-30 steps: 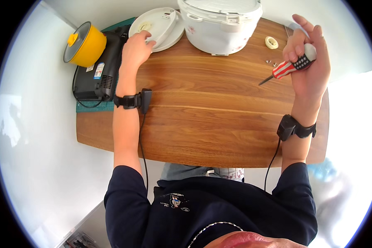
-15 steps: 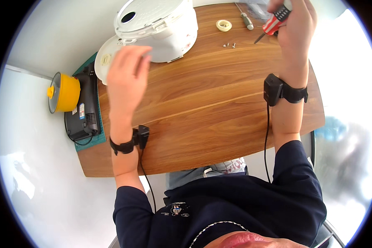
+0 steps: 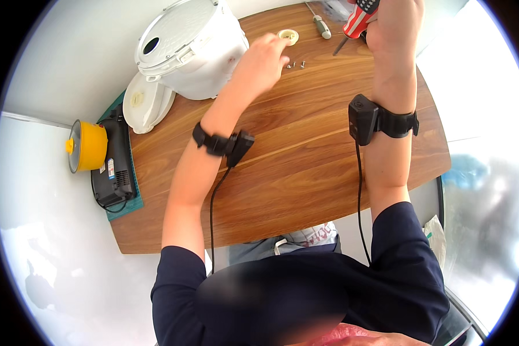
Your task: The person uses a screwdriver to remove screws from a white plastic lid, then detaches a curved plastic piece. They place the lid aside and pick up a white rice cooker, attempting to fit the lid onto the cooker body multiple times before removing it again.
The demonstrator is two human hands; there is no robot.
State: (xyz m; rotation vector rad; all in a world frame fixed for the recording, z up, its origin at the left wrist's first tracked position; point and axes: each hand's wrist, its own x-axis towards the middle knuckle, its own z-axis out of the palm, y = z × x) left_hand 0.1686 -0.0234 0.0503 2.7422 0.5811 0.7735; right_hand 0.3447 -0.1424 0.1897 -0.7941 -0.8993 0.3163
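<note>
Okay, left hand [image 3: 259, 66]?

Thumb and index spread apart, index at the cream ring [image 3: 293, 34], contact unclear. Ring's on the table [image 3: 305, 138], far side, middle.

Right hand [image 3: 393, 29]?

Wrapped round the striped screwdriver [image 3: 358, 22], far right, shaft pointing left and near.

Around them?

Screws [image 3: 303, 64] just near of the ring, grey screwdriver [image 3: 322, 27] right of it. Cooker [image 3: 210, 63] left of left hand, white cover [image 3: 147, 109] beside it, yellow pot [image 3: 92, 145] farther left.

The person's left hand [image 3: 262, 64] is at the ring [image 3: 290, 37], near the screws [image 3: 303, 64]; the right hand [image 3: 393, 26] holds a screwdriver [image 3: 358, 22] above the table [image 3: 305, 138].
</note>
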